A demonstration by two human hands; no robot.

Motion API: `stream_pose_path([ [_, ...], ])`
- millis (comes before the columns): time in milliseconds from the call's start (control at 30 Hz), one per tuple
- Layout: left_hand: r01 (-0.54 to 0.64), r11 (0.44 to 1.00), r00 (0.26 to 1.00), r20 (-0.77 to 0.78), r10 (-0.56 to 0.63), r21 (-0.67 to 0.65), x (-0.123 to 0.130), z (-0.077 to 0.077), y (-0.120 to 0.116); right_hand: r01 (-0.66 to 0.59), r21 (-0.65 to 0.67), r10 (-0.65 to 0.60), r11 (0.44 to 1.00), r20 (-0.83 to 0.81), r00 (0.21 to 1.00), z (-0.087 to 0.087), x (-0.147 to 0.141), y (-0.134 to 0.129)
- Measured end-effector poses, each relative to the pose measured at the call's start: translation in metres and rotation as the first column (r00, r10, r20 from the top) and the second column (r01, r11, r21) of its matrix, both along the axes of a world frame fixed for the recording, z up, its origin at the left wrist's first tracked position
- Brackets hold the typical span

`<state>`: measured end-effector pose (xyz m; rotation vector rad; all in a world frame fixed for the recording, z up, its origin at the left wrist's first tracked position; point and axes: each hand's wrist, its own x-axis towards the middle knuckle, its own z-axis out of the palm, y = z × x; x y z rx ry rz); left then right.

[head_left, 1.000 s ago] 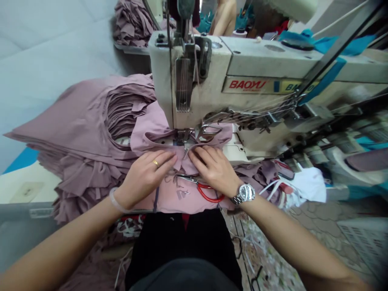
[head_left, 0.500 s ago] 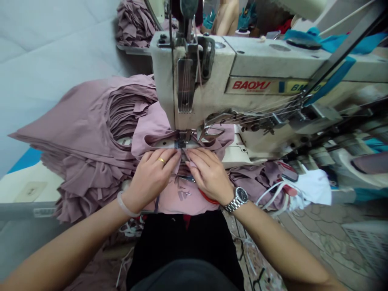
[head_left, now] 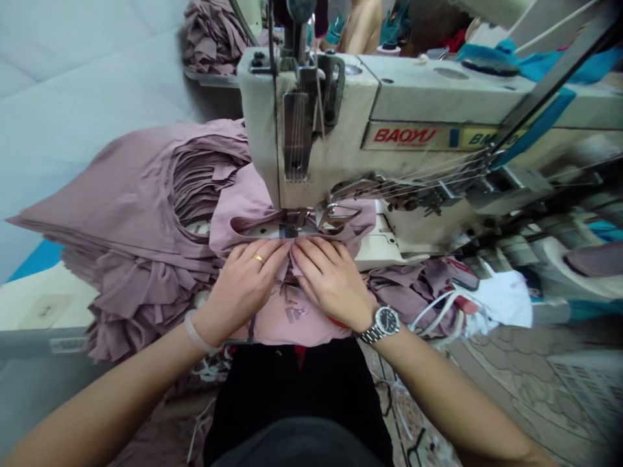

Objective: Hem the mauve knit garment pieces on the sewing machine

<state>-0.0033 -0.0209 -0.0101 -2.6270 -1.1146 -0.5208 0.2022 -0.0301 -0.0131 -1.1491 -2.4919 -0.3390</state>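
Two stacks of cut mauve jersey lay to the left, the larger (head_left: 146, 194) at mid-left and the smaller (head_left: 211, 39) at upper left, while a cream BAOYU sewing machine (head_left: 311, 143) filled the upper right, its head standing over the work, and a white cloth (head_left: 496, 298) with white cords (head_left: 433, 311) lay at right. The mauve garment (head_left: 292, 318) sat bunched at lower centre, its folded edge running up to the presser foot (head_left: 292, 224). The left hand (head_left: 243, 285) and right hand (head_left: 331, 282) lay open on it, fingertips pressing the fold from either side.
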Motion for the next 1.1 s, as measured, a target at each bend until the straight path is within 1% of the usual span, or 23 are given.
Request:
stream_pose_path([
  [133, -0.009, 1.0, 1.0, -0.012, 0.009, 0.004, 0.002, 0.002, 0.0, -0.009, 0.005, 0.009, 1.0, -0.015, 1.0, -0.002, 0.0, 0.001],
  [267, -0.045, 0.999, 0.999, -0.018, 0.045, 0.01, 0.006, 0.001, 0.002, 0.033, -0.018, -0.034, 0.999, -0.053, 0.998, -0.001, -0.002, 0.004],
  [367, -0.06, 0.998, 0.998, -0.013, 0.06, 0.016, 0.008, 0.0, 0.003, 0.062, -0.063, -0.066, 0.996, -0.073, 0.995, 0.002, -0.005, 0.006],
  [467, -0.046, 0.999, 0.999, -0.012, 0.047, 0.024, 0.008, 0.0, 0.005, 0.078, -0.106, -0.087, 0.991, -0.089, 0.992, 0.004, -0.008, 0.008],
  [567, -0.005, 0.999, 1.0, -0.001, 0.005, 0.038, 0.006, 0.003, 0.006, 0.08, -0.102, -0.092, 0.991, -0.113, 0.989, 0.005, -0.009, 0.009],
  [733, 0.094, 0.994, 0.993, 0.065, -0.097, 0.05, -0.001, 0.006, 0.007, -0.02, -0.018, 0.016, 1.0, -0.229, 0.973, 0.0, -0.007, 0.008],
  [800, 0.115, 0.992, 0.99, 0.073, -0.118, 0.05, -0.002, 0.007, 0.008, -0.037, -0.006, 0.034, 0.999, -0.269, 0.962, 0.0, -0.006, 0.008],
  [867, 0.116, 0.992, 0.989, 0.083, -0.12, 0.054, -0.002, 0.007, 0.01, -0.027, -0.017, 0.021, 1.0, -0.282, 0.959, 0.001, -0.007, 0.009],
  [1000, 0.104, 0.993, 0.988, 0.109, -0.109, 0.055, 0.0, 0.007, 0.014, 0.008, -0.08, -0.027, 0.997, -0.244, 0.969, 0.006, -0.01, 0.013],
  [1100, 0.082, 0.996, 0.989, 0.12, -0.087, 0.042, 0.002, 0.008, 0.017, 0.024, -0.1, -0.046, 0.995, -0.224, 0.974, 0.009, -0.009, 0.017],
])
